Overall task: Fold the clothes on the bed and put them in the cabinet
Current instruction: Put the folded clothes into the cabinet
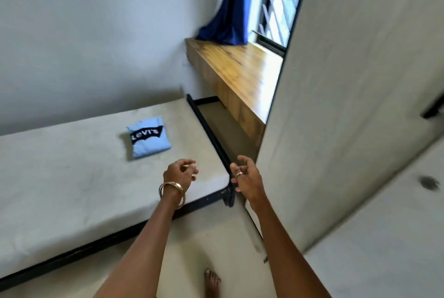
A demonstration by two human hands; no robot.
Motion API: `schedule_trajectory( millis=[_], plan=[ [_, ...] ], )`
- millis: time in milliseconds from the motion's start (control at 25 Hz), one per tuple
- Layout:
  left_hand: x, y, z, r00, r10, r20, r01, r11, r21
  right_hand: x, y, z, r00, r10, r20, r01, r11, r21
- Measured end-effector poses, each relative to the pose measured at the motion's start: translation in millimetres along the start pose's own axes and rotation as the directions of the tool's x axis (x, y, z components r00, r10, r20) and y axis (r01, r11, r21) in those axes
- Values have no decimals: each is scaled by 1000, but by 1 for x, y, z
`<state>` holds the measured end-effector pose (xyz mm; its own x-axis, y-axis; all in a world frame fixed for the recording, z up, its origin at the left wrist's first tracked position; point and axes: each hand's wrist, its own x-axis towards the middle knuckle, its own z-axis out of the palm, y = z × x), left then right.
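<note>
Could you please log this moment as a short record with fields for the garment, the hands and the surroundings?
garment: light blue folded shirt, logo side up, lying on the bed
left hand: in the air over the bed corner, fingers loosely curled, no grip on anything
right hand: in the air beside the bed's end, fingers spread, holding nothing
cabinet door: pale panel at the right
surroundings: wooden window ledge, blue curtain

bed [72, 189]: matt, pale grey cloth cover, faintly mottled; dark frame edge. folded shirt [148, 138]: light blue cloth, smooth, with dark printed logo. window ledge [240, 74]: wood grain, glossy top. curtain [230, 9]: blue cloth, soft folds. cabinet door [348, 105]: matt, pale panel. bangles [172, 189]: shiny gold-coloured metal.
</note>
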<state>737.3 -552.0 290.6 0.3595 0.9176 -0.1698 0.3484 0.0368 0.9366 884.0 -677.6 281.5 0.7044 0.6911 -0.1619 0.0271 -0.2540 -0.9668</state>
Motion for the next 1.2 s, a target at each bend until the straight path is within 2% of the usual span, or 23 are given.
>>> schedule_trajectory(
  millis=[160,360,520,600,720,960,1080,1200],
  plan=[
    [77,-16,-38,990,-75,-123,73,997,-20,78,-10,58,991,-1,131,4,1000,-24],
    [191,-21,-83,943,-151,-297,145,989,-41,192,-42,130,950,29,312,-4,997,-83],
    [253,-44,-118,902,-254,-350,274,962,10,255,-46,181,915,111,387,-51,985,-164],
    [298,-56,-133,897,-293,-331,322,946,36,303,-45,206,906,145,397,-59,973,-222],
    [364,-76,-153,880,-369,-298,429,887,170,370,-30,251,884,226,408,-91,941,-325],
    [503,-141,-183,820,-557,-130,562,740,370,493,18,350,814,432,389,-214,845,-490],
    [591,-194,-187,782,-606,-145,617,718,323,561,59,416,759,539,366,-275,774,-570],
    [657,-240,-184,750,-636,-182,662,715,226,614,93,465,741,568,359,-266,738,-620]
  ],
)
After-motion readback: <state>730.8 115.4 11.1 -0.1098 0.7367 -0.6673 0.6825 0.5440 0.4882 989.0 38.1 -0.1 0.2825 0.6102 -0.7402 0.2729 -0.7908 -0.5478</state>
